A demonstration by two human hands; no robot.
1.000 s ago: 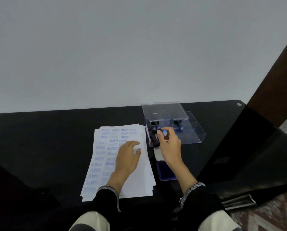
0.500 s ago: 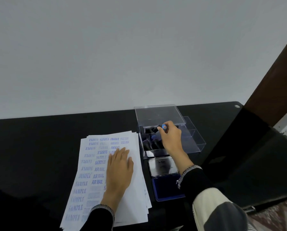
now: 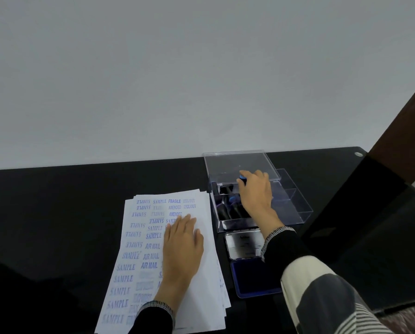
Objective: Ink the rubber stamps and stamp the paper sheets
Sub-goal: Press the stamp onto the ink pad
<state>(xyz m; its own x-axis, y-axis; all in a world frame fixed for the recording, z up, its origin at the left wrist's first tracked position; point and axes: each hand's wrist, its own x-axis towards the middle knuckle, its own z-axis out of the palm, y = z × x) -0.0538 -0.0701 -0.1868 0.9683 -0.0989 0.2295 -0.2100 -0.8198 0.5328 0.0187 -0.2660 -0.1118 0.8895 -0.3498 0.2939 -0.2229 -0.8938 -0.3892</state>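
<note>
The left hand (image 3: 182,244) lies flat on the paper sheets (image 3: 201,208); right of them, the right hand (image 3: 257,196) grips a blue-topped stamp (image 3: 243,178) inside the clear box (image 3: 295,203).

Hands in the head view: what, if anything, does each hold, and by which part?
Right hand grips a rubber stamp by its blue-topped handle; left hand rests flat on the paper sheets.

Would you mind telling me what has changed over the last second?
The right hand, gripping a blue-topped stamp, moved from the front of the clear stamp box toward its back. The left hand stays flat on the paper sheets; the ink pad stays open.
</note>
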